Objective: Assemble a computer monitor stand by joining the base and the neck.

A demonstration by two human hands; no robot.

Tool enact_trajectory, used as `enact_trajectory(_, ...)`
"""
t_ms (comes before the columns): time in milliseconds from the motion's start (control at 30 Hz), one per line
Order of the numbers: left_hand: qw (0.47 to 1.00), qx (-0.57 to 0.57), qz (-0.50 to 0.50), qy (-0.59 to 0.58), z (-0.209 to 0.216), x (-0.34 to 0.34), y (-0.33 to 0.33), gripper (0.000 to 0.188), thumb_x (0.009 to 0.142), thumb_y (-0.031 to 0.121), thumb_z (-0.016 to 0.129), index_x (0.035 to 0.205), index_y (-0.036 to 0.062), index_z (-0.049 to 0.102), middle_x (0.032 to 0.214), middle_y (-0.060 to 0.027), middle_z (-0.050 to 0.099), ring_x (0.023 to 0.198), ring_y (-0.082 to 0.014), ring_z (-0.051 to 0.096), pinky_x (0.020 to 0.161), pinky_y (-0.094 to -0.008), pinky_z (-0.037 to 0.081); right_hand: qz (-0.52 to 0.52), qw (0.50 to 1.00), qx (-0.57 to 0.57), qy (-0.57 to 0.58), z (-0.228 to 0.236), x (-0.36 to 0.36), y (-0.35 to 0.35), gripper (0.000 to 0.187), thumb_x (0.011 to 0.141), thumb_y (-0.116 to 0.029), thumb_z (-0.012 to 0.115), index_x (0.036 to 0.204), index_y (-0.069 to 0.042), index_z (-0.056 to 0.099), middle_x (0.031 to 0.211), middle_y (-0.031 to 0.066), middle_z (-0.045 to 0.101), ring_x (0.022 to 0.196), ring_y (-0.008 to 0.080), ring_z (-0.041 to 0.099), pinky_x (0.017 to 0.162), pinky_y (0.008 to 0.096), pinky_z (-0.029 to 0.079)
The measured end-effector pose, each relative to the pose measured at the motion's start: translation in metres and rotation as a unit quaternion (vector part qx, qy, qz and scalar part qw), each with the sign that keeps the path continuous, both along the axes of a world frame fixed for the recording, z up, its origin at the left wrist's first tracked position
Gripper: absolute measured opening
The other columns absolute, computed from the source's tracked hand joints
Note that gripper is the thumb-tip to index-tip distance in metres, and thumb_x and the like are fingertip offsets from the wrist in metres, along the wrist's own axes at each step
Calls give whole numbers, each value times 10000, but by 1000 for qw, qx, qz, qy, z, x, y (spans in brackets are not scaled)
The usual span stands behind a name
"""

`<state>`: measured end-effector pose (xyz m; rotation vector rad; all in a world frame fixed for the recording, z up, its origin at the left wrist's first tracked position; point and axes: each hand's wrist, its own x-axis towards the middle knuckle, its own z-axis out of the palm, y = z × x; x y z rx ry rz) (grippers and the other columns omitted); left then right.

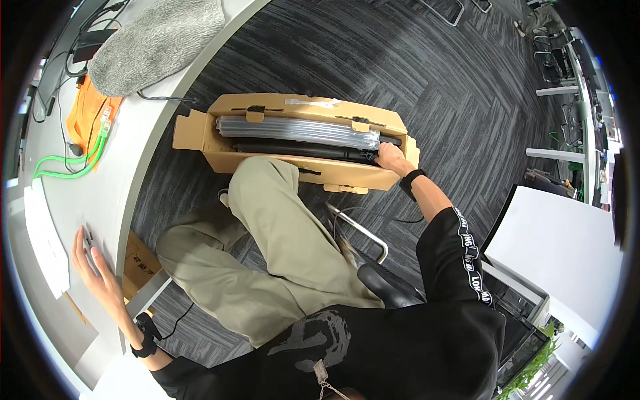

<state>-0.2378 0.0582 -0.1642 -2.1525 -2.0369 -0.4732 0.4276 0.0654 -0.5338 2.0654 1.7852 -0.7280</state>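
Note:
A long, open cardboard box [230, 161] lies on the floor in front of my knees. Inside it, a silver-grey bundle in clear plastic wrap [300, 131] runs lengthwise. Beside the bundle, on the side nearer me, is a long black pole-like piece [300, 149]. My right hand [392, 159] reaches into the box's right end, its fingers curled closed by the black parts there; what they grip is hidden. Over at the left, my left hand [97, 270] rests on the desk edge with fingers stretched out, and a small dark object [89, 236] shows by the fingertips.
The pale desk [143, 127] curves along the left, bearing a grey knitted cloth [157, 50], an orange item [87, 110] and a green cable [73, 175]. A chair's metal frame [363, 230] stands beside my leg. A white surface [550, 253] is at the right.

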Motion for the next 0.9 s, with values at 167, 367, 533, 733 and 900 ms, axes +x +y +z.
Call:
enact_trajectory(167, 1000, 5, 9, -7, 0, 3, 1, 424, 1053, 275, 425, 1410, 63, 511, 1431, -142, 505, 1338, -282, 448, 1085, -422, 361, -33, 998, 45, 28, 10, -1, -3, 320, 791, -266, 772, 885, 34, 713, 906, 253, 709, 899, 387, 702, 799, 451, 570)
enact_trajectory(367, 1000, 4, 9, -12, 2, 7, 1, 394, 1044, 221, 439, 1387, 46, 526, 1407, -139, 524, 1316, -293, 462, 1077, -424, 367, -18, 998, -5, 56, 9, -2, 4, 357, 799, -285, 747, 920, 47, 699, 929, 254, 704, 877, 379, 703, 808, 464, 570)
enact_trajectory(533, 1000, 4, 8, -4, 2, 7, 1, 390, 1044, 217, 438, 1382, 46, 529, 1405, -139, 526, 1314, -294, 462, 1075, -422, 367, -78, 981, -15, 176, 6, -1, 8, 326, 797, -280, 772, 942, 11, 745, 837, 169, 734, 761, 291, 719, 732, 377, 562)
enact_trajectory(733, 1000, -2, 20, 4, 6, 15, 0, 385, 1045, 219, 437, 1377, 49, 532, 1403, -136, 525, 1322, -295, 459, 1093, -414, 357, -132, 971, -66, 189, -22, -10, 13, 367, 796, -242, 778, 1004, 52, 707, 767, 108, 738, 696, 181, 702, 706, 304, 547)
enact_trajectory(900, 999, -12, 30, 2, 11, 24, 0, 379, 1043, 213, 442, 1370, 46, 534, 1399, -143, 524, 1329, -294, 458, 1109, -404, 346, -127, 962, -13, 240, -37, -1, 9, 408, 765, -354, 754, 913, 27, 734, 888, 202, 726, 893, 343, 700, 828, 391, 546)
